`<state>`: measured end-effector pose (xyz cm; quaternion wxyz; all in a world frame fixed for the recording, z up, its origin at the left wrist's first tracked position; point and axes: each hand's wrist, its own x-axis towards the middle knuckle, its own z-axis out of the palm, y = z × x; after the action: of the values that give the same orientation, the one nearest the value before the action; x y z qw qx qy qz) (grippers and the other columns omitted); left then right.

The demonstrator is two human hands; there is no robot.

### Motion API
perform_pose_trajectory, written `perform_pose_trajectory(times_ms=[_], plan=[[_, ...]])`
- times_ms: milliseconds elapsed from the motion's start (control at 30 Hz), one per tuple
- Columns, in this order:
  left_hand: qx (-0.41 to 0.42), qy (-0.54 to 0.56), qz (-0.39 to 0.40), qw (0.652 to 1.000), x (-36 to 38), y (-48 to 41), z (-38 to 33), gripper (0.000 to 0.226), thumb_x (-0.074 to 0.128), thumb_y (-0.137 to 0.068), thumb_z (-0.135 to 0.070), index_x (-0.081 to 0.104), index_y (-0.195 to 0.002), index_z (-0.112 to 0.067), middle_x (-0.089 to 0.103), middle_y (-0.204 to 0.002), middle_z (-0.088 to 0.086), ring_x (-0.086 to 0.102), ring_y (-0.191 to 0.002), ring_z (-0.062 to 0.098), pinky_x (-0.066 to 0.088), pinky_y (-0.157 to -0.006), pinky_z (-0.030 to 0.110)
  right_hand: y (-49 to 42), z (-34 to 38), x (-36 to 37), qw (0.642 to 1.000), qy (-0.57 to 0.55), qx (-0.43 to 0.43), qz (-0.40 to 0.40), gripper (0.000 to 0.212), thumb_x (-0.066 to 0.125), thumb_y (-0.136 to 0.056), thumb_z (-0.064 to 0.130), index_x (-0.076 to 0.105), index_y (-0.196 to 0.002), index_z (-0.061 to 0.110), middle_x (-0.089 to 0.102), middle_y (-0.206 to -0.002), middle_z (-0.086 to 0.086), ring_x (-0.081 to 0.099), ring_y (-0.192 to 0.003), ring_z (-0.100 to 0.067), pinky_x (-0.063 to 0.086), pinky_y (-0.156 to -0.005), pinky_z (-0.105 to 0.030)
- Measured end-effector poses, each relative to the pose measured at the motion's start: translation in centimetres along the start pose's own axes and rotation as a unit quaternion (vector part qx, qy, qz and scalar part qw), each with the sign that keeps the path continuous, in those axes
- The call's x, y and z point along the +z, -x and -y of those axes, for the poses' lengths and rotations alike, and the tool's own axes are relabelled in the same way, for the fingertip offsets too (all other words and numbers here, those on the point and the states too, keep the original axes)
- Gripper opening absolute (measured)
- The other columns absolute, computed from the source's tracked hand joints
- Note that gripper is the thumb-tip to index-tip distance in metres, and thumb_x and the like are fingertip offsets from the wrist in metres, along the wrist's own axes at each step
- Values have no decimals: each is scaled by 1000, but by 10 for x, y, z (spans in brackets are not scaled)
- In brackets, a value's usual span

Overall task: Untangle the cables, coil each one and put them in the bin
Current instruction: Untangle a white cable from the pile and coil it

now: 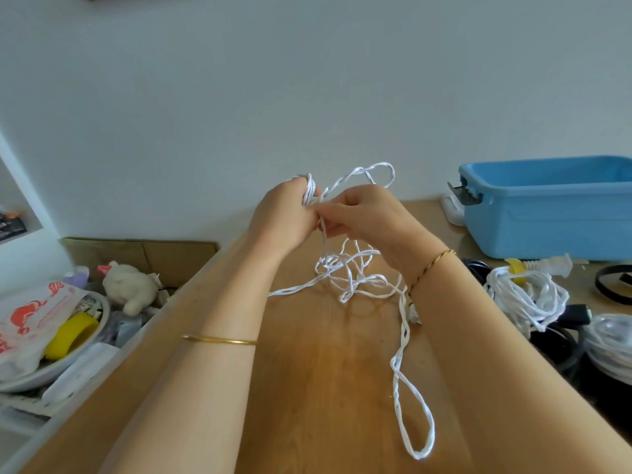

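We hold both hands up over the far middle of the desk (pixel 318 378), close together and touching at the fingertips. Our left hand (pixel 289 213) has its fingers curled round several turns of the white cable (pixel 355 278), which wrap its fingers near the top. Our right hand (pixel 367 217) pinches a strand of the same cable just beside the left thumb. A twisted loop of the cable stands up behind the two hands, against the wall. From the pinch a strand drops to the desk, where the rest of the cable lies in a loose tangle right below the hands, between our forearms. One strand runs out of the tangle leftward and passes under the left forearm. Another, twisted double, runs along the inner side of the right forearm toward the near edge and ends in a long open loop. The blue bin (pixel 547 217) sits at the far right corner of the desk, well apart from the hands; we cannot see inside it. Near it, by the right edge, lies a white bundle (pixel 526 295) with black cords (pixel 564 340) beside it. A gold bangle (pixel 219 340) circles the left forearm and a thin bracelet (pixel 432 263) the right wrist. Off the left edge, lower down, we see a plush toy (pixel 131 285) and a bowl (pixel 104 311).
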<state>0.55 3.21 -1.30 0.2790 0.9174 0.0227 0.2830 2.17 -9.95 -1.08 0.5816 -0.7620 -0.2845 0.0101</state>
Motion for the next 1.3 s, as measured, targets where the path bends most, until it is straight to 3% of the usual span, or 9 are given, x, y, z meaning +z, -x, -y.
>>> perform_pose_trajectory(times_ms=[200,433,600,733,833,1000,1067,1133,1300], plan=[[39,-87,13,995,7,1,-2,12,47,-79,-7,56,-84,-14,61,-81,1,58,-74,26,41,-63,30,-5,-8,14,997,40,17,-64,54,58,-90,20,48,-36,17,53,-40,3,53,-46,-13,40,-51,-18],[67,-142,-25,987,10,-7,19,13,50,-88,-16,48,-79,-8,51,-82,7,50,-83,29,40,-68,37,-14,-10,1,983,-28,76,-163,13,55,-85,4,53,-73,6,40,-57,-2,35,-51,-19,32,-54,-30],[-35,-165,-48,985,3,-9,37,27,45,-89,-12,27,-68,-13,37,-71,1,43,-75,30,24,-56,34,-16,-11,-16,969,-25,84,-229,22,51,-91,13,52,-69,11,39,-54,1,36,-49,-15,29,-52,-25],[-155,-160,-126,967,-23,-2,60,9,43,-94,-12,46,-87,-8,58,-102,18,53,-98,39,33,-73,34,-15,-20,-42,942,-14,96,-321,27,44,-94,17,49,-69,11,44,-62,-3,40,-56,-18,35,-62,-31],[-191,-90,-140,967,-28,-7,65,23,45,-94,-19,56,-104,-2,62,-111,22,57,-104,42,43,-82,39,-17,-27,-31,955,86,116,-258,22,40,-94,18,54,-81,7,53,-80,-11,49,-74,-26,37,-68,-33],[-195,122,-15,973,-21,-12,34,12,47,-91,-14,56,-84,-12,47,-62,6,42,-49,20,32,-48,23,-6,-26,-12,924,326,165,-116,21,45,-88,6,43,-67,7,51,-77,-8,50,-80,-31,37,-70,-30],[-184,118,30,975,-16,-11,24,9,51,-90,-14,57,-84,-13,45,-60,3,38,-46,18,30,-47,22,-2,-20,-5,894,413,144,-95,11,44,-85,1,53,-86,8,56,-102,-12,52,-100,-33,38,-80,-35],[-162,103,51,980,-11,-12,24,8,52,-86,-16,55,-79,-15,45,-58,4,36,-46,21,29,-48,23,-2,-16,3,885,449,63,-109,35,42,-83,-1,58,-112,12,54,-120,-9,47,-115,-32,36,-91,-37],[-105,13,25,994,-6,-12,25,20,46,-87,-19,42,-68,-16,57,-70,14,57,-66,34,45,-60,41,-3,10,9,983,105,-49,-140,21,45,-87,12,63,-88,1,71,-88,-17,66,-78,-20,51,-72,-31]])
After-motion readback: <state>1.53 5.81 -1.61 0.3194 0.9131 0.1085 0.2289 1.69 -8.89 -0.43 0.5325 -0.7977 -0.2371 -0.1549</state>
